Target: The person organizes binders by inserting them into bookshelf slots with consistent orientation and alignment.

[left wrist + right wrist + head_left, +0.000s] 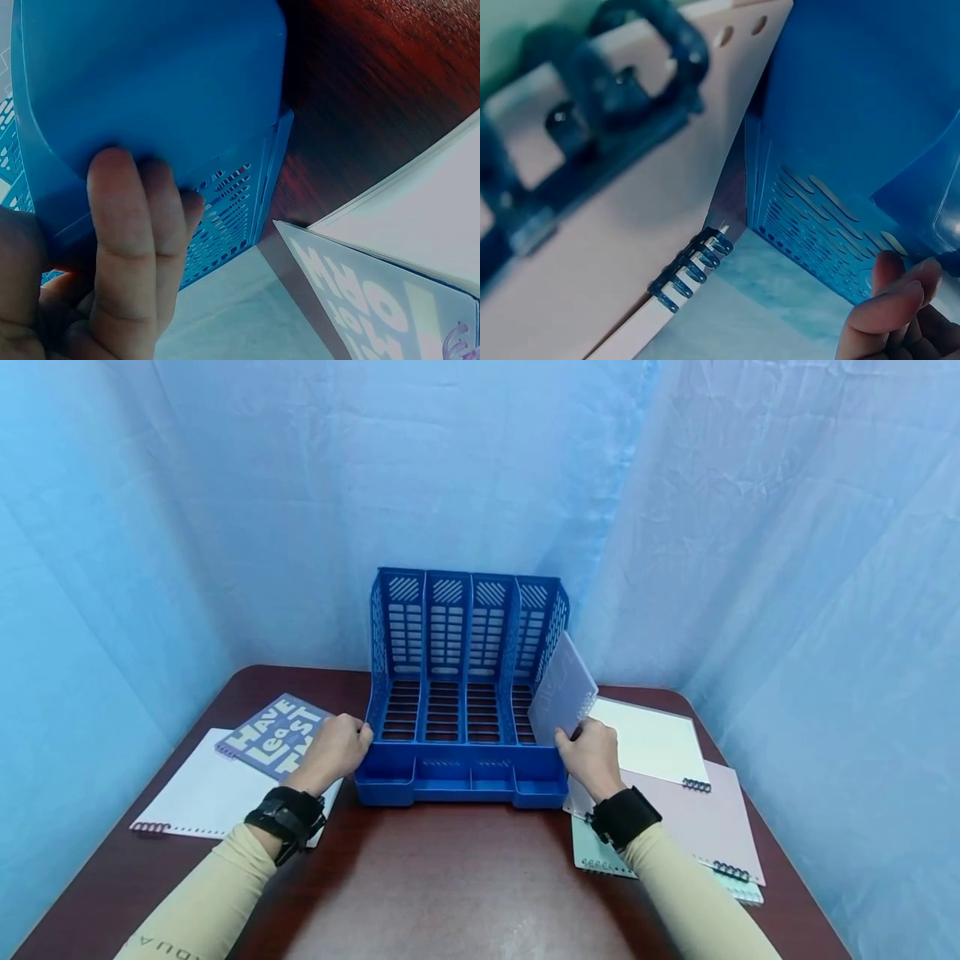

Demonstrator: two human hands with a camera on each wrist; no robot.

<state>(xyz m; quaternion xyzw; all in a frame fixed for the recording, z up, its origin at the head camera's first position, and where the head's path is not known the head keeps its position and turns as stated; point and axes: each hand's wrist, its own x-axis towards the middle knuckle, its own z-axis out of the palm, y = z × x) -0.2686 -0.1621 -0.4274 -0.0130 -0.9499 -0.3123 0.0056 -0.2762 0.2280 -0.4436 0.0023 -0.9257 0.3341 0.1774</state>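
Observation:
A blue file rack (442, 770) with upright compartments and small front trays stands on the table. My left hand (340, 746) grips the front of its left side wall; in the left wrist view its fingers (124, 217) press the wall's outer face. At the opposite front corner, my right hand (592, 753) pinches the lower front of a purple spiral notebook (562, 693). This notebook stands tilted in the rightmost compartment, its binding towards me. In the right wrist view the right hand (900, 319) has curled fingers beside the perforated side wall; the exact grip is partly hidden.
On the left, a purple lettered notebook (273, 735) lies across a white spiral notebook (202, 793). To the right lie a cream notebook (652, 739), a pink notebook (697, 818) and a green notebook (596, 852), overlapping. Pale blue curtains (480, 468) surround the brown table (450, 885).

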